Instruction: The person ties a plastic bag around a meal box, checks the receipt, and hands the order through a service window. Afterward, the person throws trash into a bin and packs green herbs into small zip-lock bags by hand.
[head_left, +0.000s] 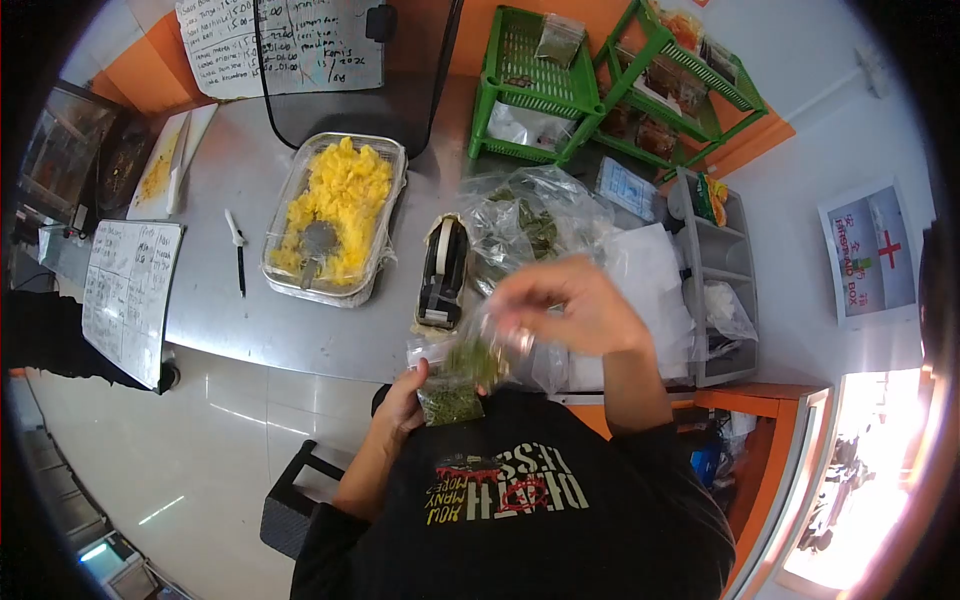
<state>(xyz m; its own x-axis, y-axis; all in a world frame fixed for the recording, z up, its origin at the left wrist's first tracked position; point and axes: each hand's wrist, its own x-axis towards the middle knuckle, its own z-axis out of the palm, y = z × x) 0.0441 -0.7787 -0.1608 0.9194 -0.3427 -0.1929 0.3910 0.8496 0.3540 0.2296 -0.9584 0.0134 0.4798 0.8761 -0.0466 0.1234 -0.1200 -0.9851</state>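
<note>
Close to my chest, my left hand (403, 402) pinches a small clear zip bag (450, 403) of chopped green leaves by its side. Just above and to the right is my right hand (575, 310), blurred, with its fingers curled together. A see-through, greenish smear (478, 355) hangs below those fingertips, over the bag's mouth; I cannot make out what it is. Beyond the hands lies a large clear plastic bag (535, 215) with green leaves inside. A black tape dispenser (442, 272) stands on the steel table, left of that bag.
A lined tray (277, 283) holds yellow crumbly food and a metal scoop (319, 240). Farther left are a pen (238, 250), a knife (179, 165) and a whiteboard (130, 295). Green racks (540, 85) stand at the back, a grey organizer (722, 250) at right, a black stool (300, 495) below.
</note>
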